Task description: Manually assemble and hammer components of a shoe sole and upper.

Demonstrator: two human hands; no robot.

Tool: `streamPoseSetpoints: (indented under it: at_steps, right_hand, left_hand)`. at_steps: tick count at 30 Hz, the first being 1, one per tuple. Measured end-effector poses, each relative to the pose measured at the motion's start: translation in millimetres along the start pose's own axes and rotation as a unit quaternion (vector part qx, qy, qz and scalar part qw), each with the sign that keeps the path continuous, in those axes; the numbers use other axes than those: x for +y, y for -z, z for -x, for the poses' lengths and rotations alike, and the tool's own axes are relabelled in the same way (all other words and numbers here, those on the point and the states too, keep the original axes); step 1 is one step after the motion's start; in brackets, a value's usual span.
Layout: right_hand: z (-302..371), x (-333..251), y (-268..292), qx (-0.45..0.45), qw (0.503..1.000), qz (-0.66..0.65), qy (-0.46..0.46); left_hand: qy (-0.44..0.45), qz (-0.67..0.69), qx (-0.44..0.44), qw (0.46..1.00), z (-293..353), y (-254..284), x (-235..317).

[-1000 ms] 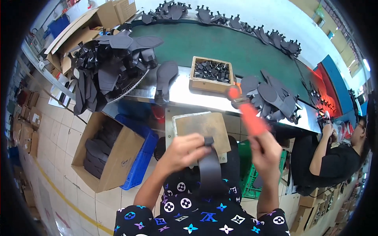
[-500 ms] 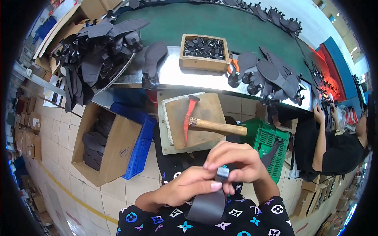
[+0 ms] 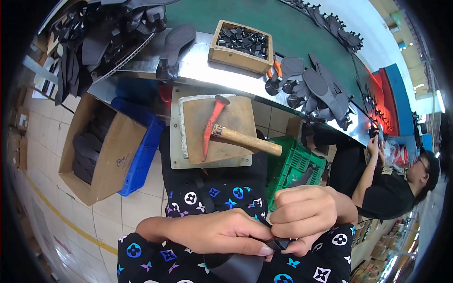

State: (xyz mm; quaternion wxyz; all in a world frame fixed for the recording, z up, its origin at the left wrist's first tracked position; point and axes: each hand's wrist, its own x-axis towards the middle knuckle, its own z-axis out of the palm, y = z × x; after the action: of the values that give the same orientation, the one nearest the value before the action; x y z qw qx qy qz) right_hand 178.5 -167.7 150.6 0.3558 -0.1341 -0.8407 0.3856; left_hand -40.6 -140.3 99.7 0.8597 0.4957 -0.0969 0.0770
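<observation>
A dark grey shoe sole (image 3: 236, 269) with a heel is held low over my lap. My left hand (image 3: 222, 232) is closed around its heel part, the thumb lying along the side. My right hand (image 3: 306, 216) is closed too, fingers curled, with thumb and fingertips at the small black heel end (image 3: 280, 244). The fingers partly hide that end, so whether a separate piece sits there cannot be made out. Beyond my hands, a red-headed hammer (image 3: 245, 140) with a wooden handle lies on a worn tan pad (image 3: 193, 127).
On the bench (image 3: 198, 66) stand a wooden box (image 3: 231, 57) of small black pieces, orange-handled pliers (image 3: 276, 70) and heeled soles (image 3: 321, 87). A carton (image 3: 115, 160) of soles sits in a blue crate (image 3: 141, 165) at left; a green crate (image 3: 288, 162) and a co-worker (image 3: 387, 188) are at right.
My hands have come lower and slightly right with the sole. The right fingers have curled in, covering more of the heel end. The surroundings have shifted left and up in the view.
</observation>
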Motion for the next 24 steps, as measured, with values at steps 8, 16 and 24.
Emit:
streamPoseSetpoints:
  at_steps: [8,16,24]
  right_hand:
    - [-5,2,3,-0.028,0.999,0.016,-0.001]
    - [18,-1,-14,0.123,0.979,-0.039,-0.161]
    - [128,-20,-41,0.569,0.716,0.257,-0.311]
  left_hand:
    - [-0.024,-0.111,0.048,0.992,12,-4,3]
    - [-0.013,-0.333,0.182,0.925,0,-3,22]
    - [0.092,-0.372,0.228,0.895,-59,19,-1]
